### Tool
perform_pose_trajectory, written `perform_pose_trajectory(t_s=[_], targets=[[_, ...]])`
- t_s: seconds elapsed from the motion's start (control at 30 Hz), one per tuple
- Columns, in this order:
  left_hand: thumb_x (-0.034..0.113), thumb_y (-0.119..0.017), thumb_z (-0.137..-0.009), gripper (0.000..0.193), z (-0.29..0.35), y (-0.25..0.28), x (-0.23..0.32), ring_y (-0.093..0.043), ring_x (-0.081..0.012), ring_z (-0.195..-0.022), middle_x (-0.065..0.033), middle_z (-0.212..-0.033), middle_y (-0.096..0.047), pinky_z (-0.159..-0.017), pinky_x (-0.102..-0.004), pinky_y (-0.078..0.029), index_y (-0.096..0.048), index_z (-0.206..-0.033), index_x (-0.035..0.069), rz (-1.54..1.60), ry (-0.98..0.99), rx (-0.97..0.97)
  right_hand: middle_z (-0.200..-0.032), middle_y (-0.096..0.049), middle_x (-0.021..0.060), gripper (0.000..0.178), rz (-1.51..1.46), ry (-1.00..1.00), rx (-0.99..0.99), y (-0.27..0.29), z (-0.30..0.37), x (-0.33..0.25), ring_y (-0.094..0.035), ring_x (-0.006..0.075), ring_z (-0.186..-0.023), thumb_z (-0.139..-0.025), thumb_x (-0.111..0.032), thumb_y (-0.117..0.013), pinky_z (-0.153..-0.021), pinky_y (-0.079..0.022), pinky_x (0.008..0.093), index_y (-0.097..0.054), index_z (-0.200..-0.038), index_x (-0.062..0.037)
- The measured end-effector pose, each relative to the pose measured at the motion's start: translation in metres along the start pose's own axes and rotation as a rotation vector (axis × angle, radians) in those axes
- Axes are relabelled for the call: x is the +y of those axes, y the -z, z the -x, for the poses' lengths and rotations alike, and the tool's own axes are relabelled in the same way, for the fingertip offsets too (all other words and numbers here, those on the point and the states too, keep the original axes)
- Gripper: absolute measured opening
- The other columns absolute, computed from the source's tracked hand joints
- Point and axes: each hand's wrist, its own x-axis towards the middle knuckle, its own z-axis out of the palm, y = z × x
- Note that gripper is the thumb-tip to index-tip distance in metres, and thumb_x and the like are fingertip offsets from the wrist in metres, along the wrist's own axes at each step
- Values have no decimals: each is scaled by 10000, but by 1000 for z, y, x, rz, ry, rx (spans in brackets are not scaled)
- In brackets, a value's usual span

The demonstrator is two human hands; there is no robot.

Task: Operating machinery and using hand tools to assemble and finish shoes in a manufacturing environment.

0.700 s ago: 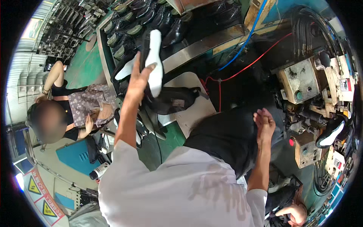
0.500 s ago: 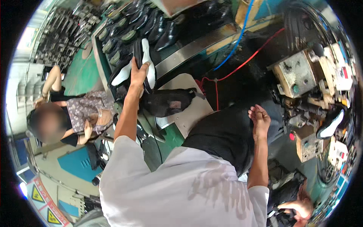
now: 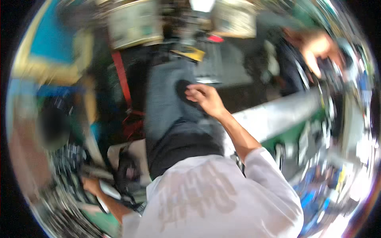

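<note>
Motion smears the picture. At the lower left, my left hand [image 3: 91, 185] appears closed on shoes with white insoles [image 3: 110, 189], one white insole showing close beside my wrist; its fingertips are blurred. My right hand [image 3: 201, 96] hangs over my dark trousers [image 3: 164, 107] near the middle, its fingers curled together with nothing visible in them. Behind its fingers lies a dark patch on the trouser leg; I cannot tell whether it is a shadow.
Two pale machine boxes [image 3: 135, 23] stand ahead, a red button [image 3: 215, 38] between them. A red hose [image 3: 122, 79] runs down on the left. To the right lies a long pale metal surface [image 3: 278, 113]. Another person's hand [image 3: 317, 49] shows at the upper right.
The view has swung right, so the machines now stand ahead and the shoe bench is at the lower left. My right hand is now over my lap, fingers curled more tightly.
</note>
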Motion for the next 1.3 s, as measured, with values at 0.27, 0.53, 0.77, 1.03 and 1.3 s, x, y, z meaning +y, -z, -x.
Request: perform_pose_trajectory(t_s=[0.27,0.53,0.77,1.03,1.3], targets=[[155,-620,-1108,530,-66,189,465,-673,-291,-1279,-189,-1430,-645,-1104,-418,-545,-510,-1589,-42,1273,-514,-510,-1162,-817,206,382,640,-205,1182,266,267,106,-797,299,-1062,-1030,-239,-664,-964,-597,379,-763,-1310,0],[17,-584,-1109,483,80,268,679,-693,-225,-1244,-175,-1455,-641,-1085,-357,-534,-539,-1590,28,1004,-1483,-710,-965,-779,246,436,562,-915,902,51,556,215,-745,472,-981,-970,-426,-739,-894,-587,518,-768,-1047,2],[43,-620,-1088,477,179,253,701,-711,-226,-1179,-166,-1396,-667,-1009,-351,-573,-568,-1562,37,881,-1696,-1016,-1403,-638,278,1090,810,-980,959,-28,436,231,-636,450,-1262,-833,-468,-903,-1086,-515,514,-372,-1662,0],[60,-661,-1073,476,250,233,696,-708,-209,-1135,-143,-1357,-683,-969,-356,-593,-582,-1541,38,741,-1764,-1376,-1440,-654,272,1102,-369,-631,1363,-68,399,234,-684,288,-1266,-862,-405,-923,-1051,-567,403,-333,-1666,63],[137,-729,-1044,564,248,282,723,-630,-285,-1360,-161,-1467,-642,-1010,-360,-586,-555,-1573,49,999,-1923,-1217,-1377,-681,245,1025,-323,-361,1058,8,302,62,-695,265,-1203,-849,-414,-913,-1055,-552,377,-449,-1566,154]])
